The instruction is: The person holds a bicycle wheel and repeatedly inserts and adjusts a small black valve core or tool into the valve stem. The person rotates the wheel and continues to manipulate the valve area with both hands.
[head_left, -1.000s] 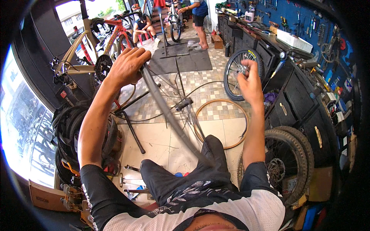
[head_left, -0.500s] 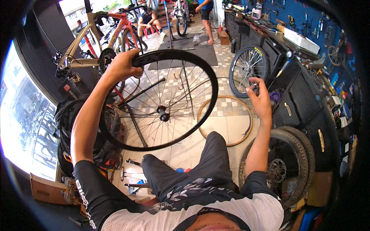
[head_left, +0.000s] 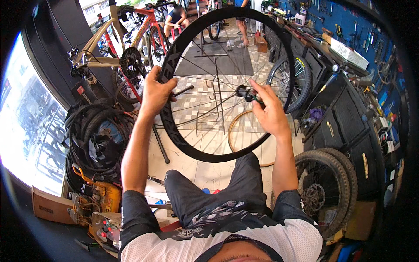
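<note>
The left hand (head_left: 157, 90) is curled round the left rim of the black wheel (head_left: 241, 90), which is held up clear of the floor (head_left: 196, 170); the right hand (head_left: 269, 109), half open, is at the wheel's hub (head_left: 248, 96) (whether it grips, I cannot tell); behind the wheel's right edge stands a knobbly tyre (head_left: 305, 87).

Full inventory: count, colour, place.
Bare wheel: 1, black, centre
Hoop: 1, tan, floor
Drawers: several, black, right
Tyred wheel: 1, black, against drawers
Knobbly wheels: 2, dark, lower right
Tyre heap: 1, black, left
Bike frame: 1, gold, upper left
Red bike: 1, red, upper left
Mat: 1, grey, floor
Tray: 1, white, upper right
Tool board: 1, blue, upper right
Other people: 2, dark-clothed, background
Left hand: 1, bare, on rim
Right hand: 1, bare, at hub
</note>
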Demonstrator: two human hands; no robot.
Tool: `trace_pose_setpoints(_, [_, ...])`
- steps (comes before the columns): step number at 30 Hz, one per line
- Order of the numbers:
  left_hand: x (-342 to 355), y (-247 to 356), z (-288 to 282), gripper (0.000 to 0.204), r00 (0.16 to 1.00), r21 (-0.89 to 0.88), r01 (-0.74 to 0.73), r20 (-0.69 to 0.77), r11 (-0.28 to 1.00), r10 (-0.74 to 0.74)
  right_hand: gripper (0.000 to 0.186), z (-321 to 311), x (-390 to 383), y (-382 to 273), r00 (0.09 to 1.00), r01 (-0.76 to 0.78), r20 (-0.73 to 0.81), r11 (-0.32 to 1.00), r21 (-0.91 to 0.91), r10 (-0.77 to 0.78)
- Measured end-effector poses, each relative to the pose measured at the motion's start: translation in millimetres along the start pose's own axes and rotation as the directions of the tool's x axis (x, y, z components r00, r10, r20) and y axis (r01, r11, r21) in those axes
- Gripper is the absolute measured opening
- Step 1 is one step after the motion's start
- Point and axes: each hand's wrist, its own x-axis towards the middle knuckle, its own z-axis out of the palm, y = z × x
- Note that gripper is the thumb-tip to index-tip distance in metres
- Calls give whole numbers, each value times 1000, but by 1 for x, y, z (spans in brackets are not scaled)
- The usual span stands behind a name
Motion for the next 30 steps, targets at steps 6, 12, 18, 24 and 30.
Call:
trace_pose_setpoints(6, [-22,-17,29,25,991,-60,103,89,993,-97,54,21,11,-30,991,-40,135,991,129,22])
trace_pose_setpoints(12, [-14,-29,31,43,981,-148,104,176,983,-77,49,55,21,-23,988,45,139,982,184,-71])
trace_pose_setpoints(18, [-12,-43,33,56,980,-194,123,179,973,-88,47,80,38,-22,973,225,19,969,100,-228])
trace_pose_setpoints(24, [-15,-37,40,54,983,-225,126,158,966,-91,46,101,45,-2,956,289,-71,953,92,-284])
trace_pose_setpoints(30, [-19,-32,43,50,986,-204,110,147,973,-81,44,111,43,-7,978,186,-121,971,149,-169])
